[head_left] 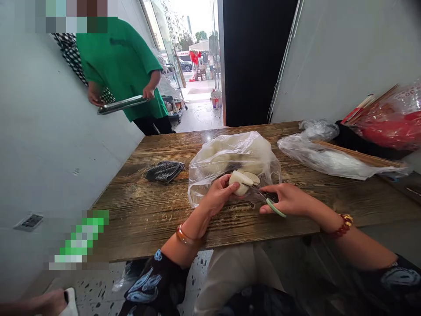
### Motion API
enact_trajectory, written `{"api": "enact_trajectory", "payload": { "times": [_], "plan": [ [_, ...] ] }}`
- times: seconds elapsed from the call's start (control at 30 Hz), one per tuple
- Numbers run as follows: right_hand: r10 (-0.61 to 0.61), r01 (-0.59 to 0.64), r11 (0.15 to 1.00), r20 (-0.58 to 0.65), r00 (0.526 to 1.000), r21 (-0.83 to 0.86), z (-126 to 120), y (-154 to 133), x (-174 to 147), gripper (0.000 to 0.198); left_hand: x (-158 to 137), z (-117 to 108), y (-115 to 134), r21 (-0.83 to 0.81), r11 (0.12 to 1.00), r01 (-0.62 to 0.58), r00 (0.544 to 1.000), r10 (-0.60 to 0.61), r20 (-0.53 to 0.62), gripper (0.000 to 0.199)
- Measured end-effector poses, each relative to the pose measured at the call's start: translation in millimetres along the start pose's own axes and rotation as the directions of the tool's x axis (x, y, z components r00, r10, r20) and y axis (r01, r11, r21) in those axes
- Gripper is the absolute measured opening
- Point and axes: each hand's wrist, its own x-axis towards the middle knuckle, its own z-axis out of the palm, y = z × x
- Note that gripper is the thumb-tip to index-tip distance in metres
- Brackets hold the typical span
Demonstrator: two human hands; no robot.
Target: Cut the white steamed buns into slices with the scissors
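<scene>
My left hand [223, 193] is closed on a pale, bread-like bun [239, 180], its thumb pressed on the near side. In my right hand [289, 199] is a pair of scissors with a light green handle [275, 209]; its blades reach to the bun, partly hidden by it. Just behind the bun a pale flat piece [252, 177] shows. Beyond both hands lies a clear plastic bag [259, 147] with several pale, rounded lumps inside, its near edge spread under the left hand.
A dark grey cloth [164, 171] lies left on the wooden table [138, 219]. Plastic-wrapped wooden sticks [348, 160] and red packaging [394, 127] occupy the right side. Across the table, a person in a green shirt [121, 66] carries a metal tray [123, 104] near the open doorway.
</scene>
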Motion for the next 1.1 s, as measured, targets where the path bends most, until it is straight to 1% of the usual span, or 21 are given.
{"api": "enact_trajectory", "payload": {
  "times": [0.1, 0.23, 0.37, 0.5, 0.57, 0.7, 0.87, 1.0, 1.1],
  "plan": [
    [-0.013, 0.012, 0.999, 0.046, 0.999, 0.033, -1, -2, 2, 0.077, 1, -1, -1, -0.001, 1.000, -0.017, 1.000, 0.017, -0.007, 0.049],
    [-0.034, 0.030, 0.997, 0.058, 0.998, 0.069, -1, -2, 4, 0.077, 2, -2, -3, 0.004, 1.000, -0.025, 0.999, 0.025, -0.021, 0.050],
    [-0.042, 0.040, 0.998, 0.034, 0.999, 0.041, 1, -3, 7, 0.070, 2, -1, -4, 0.026, 0.999, -0.025, 0.999, 0.025, -0.020, 0.051],
    [-0.062, 0.062, 0.998, 0.010, 0.998, 0.015, 2, -6, 11, 0.070, 1, 1, -4, 0.059, 0.997, -0.049, 0.998, 0.051, -0.034, 0.050],
    [-0.077, 0.077, 0.997, 0.006, 0.997, 0.033, 3, -6, 12, 0.065, 1, 1, -4, 0.075, 0.995, -0.058, 0.997, 0.061, -0.041, 0.049],
    [-0.059, 0.059, 0.998, -0.009, 0.998, 0.035, 5, -1, 12, 0.055, 2, 1, -4, 0.099, 0.994, -0.050, 0.997, 0.056, -0.053, 0.048],
    [-0.069, 0.067, 0.997, -0.031, 0.997, -0.042, 3, 5, 7, 0.042, 3, 0, -6, 0.128, 0.992, -0.023, 0.997, 0.033, -0.070, 0.047],
    [-0.093, 0.089, 0.994, -0.060, 0.994, -0.066, 3, 8, 3, 0.037, 3, 0, -4, 0.085, 0.996, 0.002, 0.999, 0.002, -0.046, 0.049],
    [-0.075, 0.070, 0.995, -0.074, 0.994, -0.069, 5, 11, 1, 0.038, 2, 0, -2, 0.040, 0.999, 0.018, 1.000, -0.017, -0.026, 0.054]
  ]
}}
